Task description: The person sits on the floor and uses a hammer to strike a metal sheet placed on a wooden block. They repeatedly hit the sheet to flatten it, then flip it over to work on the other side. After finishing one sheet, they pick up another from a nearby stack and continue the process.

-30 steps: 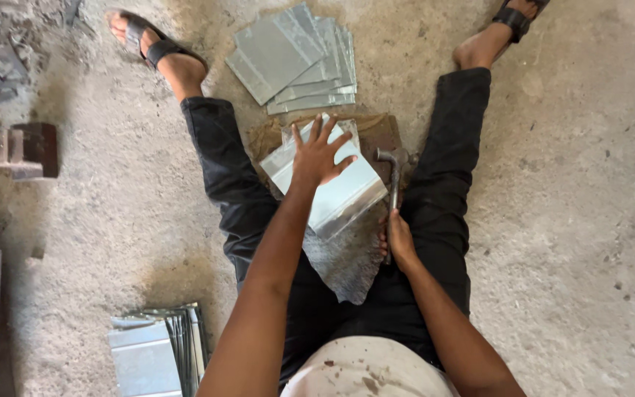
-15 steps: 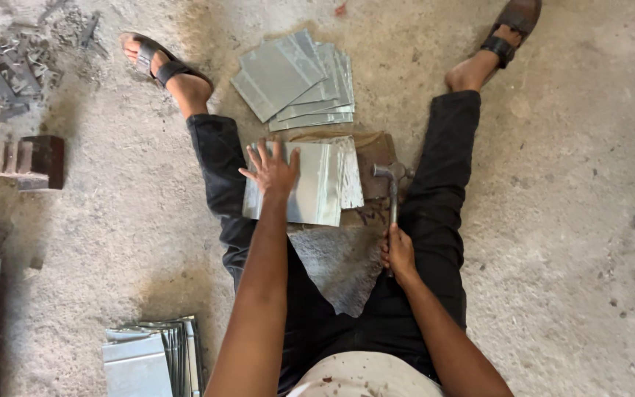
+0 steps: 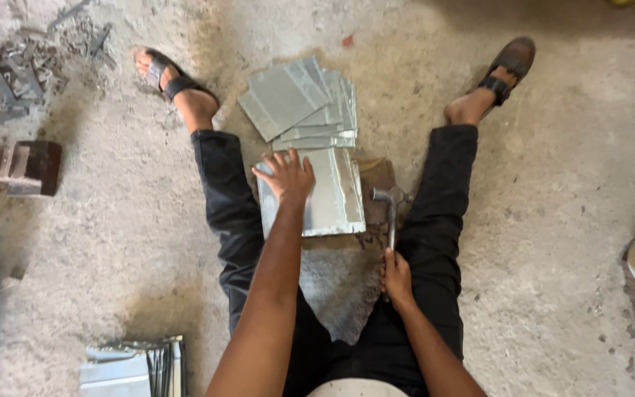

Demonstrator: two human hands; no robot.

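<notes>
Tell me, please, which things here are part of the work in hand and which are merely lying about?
In use: left hand flat on metal sheet; right hand gripping hammer.

Lying about: fanned sheet stack, brown block, metal scraps, sheet bundle.

Under the left hand (image 3: pixel 288 179), dull grey sheet metal (image 3: pixel 332 195) with a faint sheen is seen. A steel-headed hammer (image 3: pixel 391 209) is gripped by the right hand (image 3: pixel 397 278); beyond both, rough matt concrete floor (image 3: pixel 553 184) is seen.

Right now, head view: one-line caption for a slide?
Left hand flat on grey sheet-metal stack; right hand holding steel-headed hammer.
</notes>
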